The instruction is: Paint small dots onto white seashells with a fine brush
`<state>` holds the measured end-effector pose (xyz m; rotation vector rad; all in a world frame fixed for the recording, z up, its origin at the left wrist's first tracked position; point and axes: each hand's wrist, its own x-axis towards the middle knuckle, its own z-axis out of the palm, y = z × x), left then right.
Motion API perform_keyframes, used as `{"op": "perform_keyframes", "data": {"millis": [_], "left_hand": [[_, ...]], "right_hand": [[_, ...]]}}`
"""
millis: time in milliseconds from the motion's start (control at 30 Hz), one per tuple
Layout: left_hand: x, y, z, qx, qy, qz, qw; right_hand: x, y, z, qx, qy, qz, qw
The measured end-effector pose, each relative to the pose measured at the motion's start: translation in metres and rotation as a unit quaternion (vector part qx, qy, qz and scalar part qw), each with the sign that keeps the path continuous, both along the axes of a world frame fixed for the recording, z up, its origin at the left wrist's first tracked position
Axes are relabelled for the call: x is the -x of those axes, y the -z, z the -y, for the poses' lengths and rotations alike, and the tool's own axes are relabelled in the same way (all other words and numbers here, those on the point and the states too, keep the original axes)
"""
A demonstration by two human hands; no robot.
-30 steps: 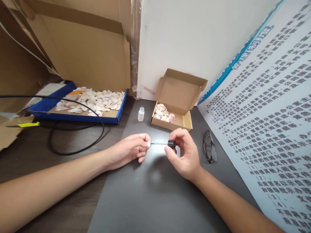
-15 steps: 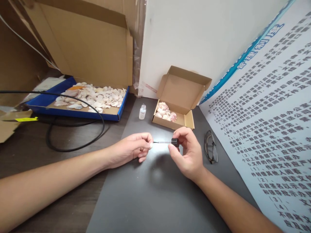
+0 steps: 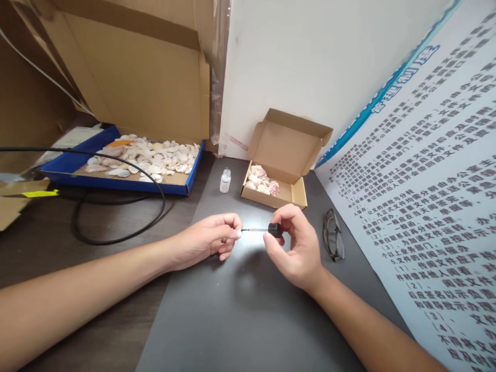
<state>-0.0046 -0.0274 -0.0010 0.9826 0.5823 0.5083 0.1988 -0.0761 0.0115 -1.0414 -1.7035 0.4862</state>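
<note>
With its black cap (image 3: 275, 230) pinched between thumb and fingers, a thin applicator brush (image 3: 258, 229) is held level by my right hand (image 3: 296, 248). The brush tip points left and reaches the fingertips of my left hand (image 3: 215, 237). Those fingers are closed in a pinch on a small white piece (image 3: 239, 235), mostly hidden, that looks like a bit of shell. Beyond the hands a small uncapped glass bottle (image 3: 225, 182) with a white label stands upright. To its right, a small open cardboard box (image 3: 271, 199) holds several pinkish-white shells (image 3: 261, 181).
A large blue-edged box (image 3: 116, 183) full of white shells (image 3: 166, 157) lies at the back left, its lid raised. A black cable (image 3: 163, 206) loops before it. Folded glasses (image 3: 332, 235) lie on the dark mat (image 3: 232, 320), beside a printed poster (image 3: 437, 206) on the right.
The brush and my right hand have shifted slightly left, bringing the tip closer against my left fingertips. The whole view has also shifted a little. Both grips stay the same.
</note>
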Motion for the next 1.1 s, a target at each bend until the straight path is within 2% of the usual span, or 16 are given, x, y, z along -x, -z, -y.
{"op": "perform_keyframes", "data": {"millis": [100,300,1100], "left_hand": [[-0.0005,-0.0005,-0.0003,0.009,-0.007,0.005,1.0],[-0.002,-0.0028,-0.0015,0.035,-0.014,0.013,0.999],[-0.0016,-0.0021,-0.0022,0.031,-0.014,0.015,0.999]], "right_hand": [[-0.0026,-0.0022,-0.0004,-0.013,0.014,-0.007,1.0],[0.0002,0.0022,0.0009,0.001,-0.024,0.007,1.0],[-0.0003,0.0013,-0.0011,0.002,0.006,0.016,1.0]]}}
